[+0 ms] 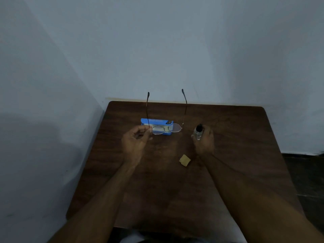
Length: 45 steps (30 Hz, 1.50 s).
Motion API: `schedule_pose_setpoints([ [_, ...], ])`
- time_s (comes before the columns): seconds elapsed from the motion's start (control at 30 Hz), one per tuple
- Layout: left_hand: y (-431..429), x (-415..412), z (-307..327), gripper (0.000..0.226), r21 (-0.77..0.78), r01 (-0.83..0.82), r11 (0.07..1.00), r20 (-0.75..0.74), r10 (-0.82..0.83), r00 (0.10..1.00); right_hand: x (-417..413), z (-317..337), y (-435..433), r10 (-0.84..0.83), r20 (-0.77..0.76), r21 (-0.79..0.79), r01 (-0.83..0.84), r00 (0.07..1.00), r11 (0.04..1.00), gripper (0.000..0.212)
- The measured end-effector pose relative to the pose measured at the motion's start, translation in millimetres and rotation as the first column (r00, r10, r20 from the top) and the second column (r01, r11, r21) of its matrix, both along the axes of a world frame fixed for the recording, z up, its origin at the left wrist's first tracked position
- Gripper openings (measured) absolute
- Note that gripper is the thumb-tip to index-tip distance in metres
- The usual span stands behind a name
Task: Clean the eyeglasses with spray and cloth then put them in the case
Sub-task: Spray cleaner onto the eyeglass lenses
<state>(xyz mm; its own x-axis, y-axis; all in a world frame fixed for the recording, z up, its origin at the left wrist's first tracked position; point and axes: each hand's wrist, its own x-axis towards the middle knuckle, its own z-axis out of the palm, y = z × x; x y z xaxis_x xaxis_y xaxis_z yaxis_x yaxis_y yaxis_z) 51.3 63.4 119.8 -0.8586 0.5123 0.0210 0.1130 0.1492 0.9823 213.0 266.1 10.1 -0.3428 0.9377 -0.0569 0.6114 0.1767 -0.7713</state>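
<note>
My left hand [135,141] pinches the thin-framed eyeglasses [176,128] at the left hinge and holds them above the table, lenses toward me and both arms pointing away. Behind them, partly hidden by the lenses, lies the blue case [157,122], open with a pale inside. My right hand [205,140] grips a small clear spray bottle [198,132] with a black cap, to the right of the glasses. A folded yellowish cloth [184,160] lies on the table between my forearms, nearer the right one.
The dark wooden table [157,190] stands in a corner against pale walls at the back and left. Dark floor shows past its right edge [306,172].
</note>
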Motion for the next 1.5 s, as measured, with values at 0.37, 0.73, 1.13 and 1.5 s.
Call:
schedule_pose_setpoints([
  [0.37,13,24,17,0.012,0.077,-0.033,0.996,-0.035,0.036,0.999,12,14,6,0.092,-0.108,-0.016,-0.094,0.99,0.995,0.041],
  [0.73,30,20,54,0.014,0.262,-0.105,0.959,0.147,0.068,0.987,7,77,-14,0.296,-0.314,0.207,-0.239,0.902,0.949,0.015],
  [1.13,34,13,69,0.02,0.469,-0.324,0.821,0.689,-0.111,0.716,-17,139,-36,0.178,-0.635,0.002,-0.23,0.751,0.973,0.026],
  [1.5,32,23,78,0.024,0.443,-0.18,0.879,0.519,-0.088,0.85,-34,175,-28,0.035,-0.746,-0.154,-0.223,0.665,0.963,0.024],
])
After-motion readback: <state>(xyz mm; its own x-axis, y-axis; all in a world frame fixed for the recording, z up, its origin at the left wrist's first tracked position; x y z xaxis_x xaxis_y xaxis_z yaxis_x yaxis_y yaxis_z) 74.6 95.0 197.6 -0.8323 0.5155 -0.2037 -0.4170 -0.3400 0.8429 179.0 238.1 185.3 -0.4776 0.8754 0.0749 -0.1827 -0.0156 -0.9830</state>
